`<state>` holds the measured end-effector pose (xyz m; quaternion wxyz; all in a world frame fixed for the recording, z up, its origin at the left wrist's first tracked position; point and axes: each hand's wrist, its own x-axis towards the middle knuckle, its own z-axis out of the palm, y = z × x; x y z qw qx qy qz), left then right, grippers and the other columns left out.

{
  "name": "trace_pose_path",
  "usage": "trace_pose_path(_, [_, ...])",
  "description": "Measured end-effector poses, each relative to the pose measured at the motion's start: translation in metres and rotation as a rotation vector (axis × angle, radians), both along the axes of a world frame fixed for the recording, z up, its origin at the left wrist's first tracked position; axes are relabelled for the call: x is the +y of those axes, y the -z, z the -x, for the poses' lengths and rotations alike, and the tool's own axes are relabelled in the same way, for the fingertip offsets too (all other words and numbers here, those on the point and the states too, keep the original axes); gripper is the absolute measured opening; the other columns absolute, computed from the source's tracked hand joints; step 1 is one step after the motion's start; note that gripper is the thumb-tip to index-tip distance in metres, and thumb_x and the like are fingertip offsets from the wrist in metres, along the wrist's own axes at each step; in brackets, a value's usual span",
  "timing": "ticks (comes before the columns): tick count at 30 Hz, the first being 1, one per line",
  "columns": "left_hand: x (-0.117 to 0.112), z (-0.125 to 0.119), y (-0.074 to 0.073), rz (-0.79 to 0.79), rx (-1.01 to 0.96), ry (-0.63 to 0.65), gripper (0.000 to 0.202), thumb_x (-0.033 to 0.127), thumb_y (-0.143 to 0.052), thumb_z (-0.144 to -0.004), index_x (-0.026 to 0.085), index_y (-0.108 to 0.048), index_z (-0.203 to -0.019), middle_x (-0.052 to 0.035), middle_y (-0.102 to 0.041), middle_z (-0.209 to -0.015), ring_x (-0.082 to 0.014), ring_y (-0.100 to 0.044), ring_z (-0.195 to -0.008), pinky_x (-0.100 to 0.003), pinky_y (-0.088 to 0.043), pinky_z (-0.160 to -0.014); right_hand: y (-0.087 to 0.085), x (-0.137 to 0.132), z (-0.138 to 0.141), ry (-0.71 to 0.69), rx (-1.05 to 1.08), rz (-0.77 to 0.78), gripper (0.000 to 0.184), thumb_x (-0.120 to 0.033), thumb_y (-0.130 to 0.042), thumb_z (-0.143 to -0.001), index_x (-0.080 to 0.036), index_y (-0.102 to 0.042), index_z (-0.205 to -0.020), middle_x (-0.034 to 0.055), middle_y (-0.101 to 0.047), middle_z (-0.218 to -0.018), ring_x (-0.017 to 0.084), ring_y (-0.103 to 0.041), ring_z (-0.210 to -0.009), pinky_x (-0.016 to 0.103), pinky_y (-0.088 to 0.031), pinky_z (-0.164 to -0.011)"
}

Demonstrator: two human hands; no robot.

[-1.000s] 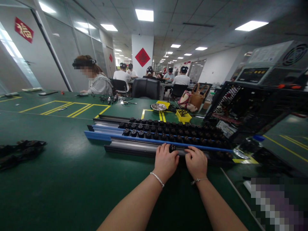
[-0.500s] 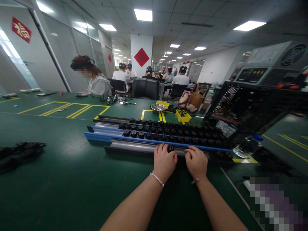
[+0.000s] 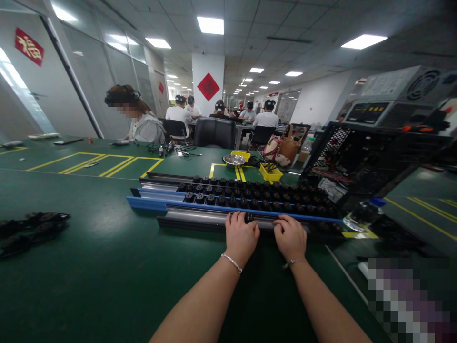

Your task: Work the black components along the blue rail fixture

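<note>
My left hand (image 3: 242, 236) is closed around a small round black socket-like module (image 3: 249, 217) in the nearest rail. That rail (image 3: 200, 215) is long, with a dark front edge and a shiny grey channel. To its right, my right hand (image 3: 291, 237) has its fingers curled over the same rail, seemingly gripping it; the fingertips are partly hidden. Behind lie further parallel rails, including a blue-sided rail (image 3: 146, 203). Rows of similar black modules (image 3: 210, 199) sit in them.
An open computer case (image 3: 374, 157) and a water bottle (image 3: 362, 216) stand right. Beyond the rails are a metal bowl (image 3: 234, 160) and a yellow bin (image 3: 270, 172). Black parts (image 3: 32, 228) lie left. A co-worker (image 3: 143, 121) sits across the green table (image 3: 107, 286).
My left hand and the black module have shifted slightly left along the rail. My right hand stays nearly in place. The camera view has moved a little.
</note>
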<state>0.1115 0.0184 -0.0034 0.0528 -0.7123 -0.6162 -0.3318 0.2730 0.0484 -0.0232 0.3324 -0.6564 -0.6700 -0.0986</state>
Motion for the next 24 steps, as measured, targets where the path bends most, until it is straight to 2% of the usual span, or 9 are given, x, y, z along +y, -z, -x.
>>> trace_pose_path(24, [-0.001, 0.012, 0.001, 0.0, 0.017, -0.086, 0.023, 0.034, -0.05, -0.085, 0.03, -0.073, -0.091, -0.0074, -0.06, -0.113, -0.0239, -0.049, -0.109, -0.049, -0.029, -0.102, -0.004, -0.002, 0.001, 0.009, 0.011, 0.04, 0.029, -0.025, -0.041, -0.08, -0.022, -0.069, -0.077, 0.0033, -0.064, -0.108, 0.022, -0.051, -0.103, 0.037, -0.034, -0.082])
